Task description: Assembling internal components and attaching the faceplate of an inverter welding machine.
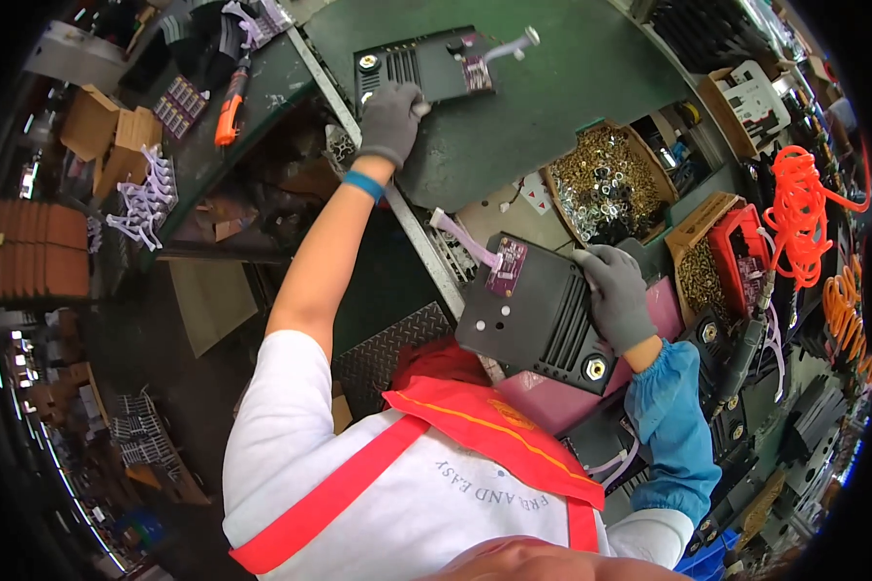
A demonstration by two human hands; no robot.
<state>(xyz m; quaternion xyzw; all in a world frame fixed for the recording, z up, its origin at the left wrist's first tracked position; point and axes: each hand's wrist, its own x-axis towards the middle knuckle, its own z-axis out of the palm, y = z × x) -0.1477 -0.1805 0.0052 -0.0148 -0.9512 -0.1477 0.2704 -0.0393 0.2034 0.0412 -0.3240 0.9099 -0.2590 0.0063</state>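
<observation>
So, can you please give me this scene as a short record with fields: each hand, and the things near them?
left hand: gloved, resting on the far black panel on the green table
right hand: gloved, holding the near black panel by its edge
near panel: purple circuit board with pale cable
nearby: box of brass washers, orange coiled hose

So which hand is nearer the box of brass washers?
Right. The right hand grips a black panel just below the box of brass washers; the left hand is far across the green mat.
</observation>
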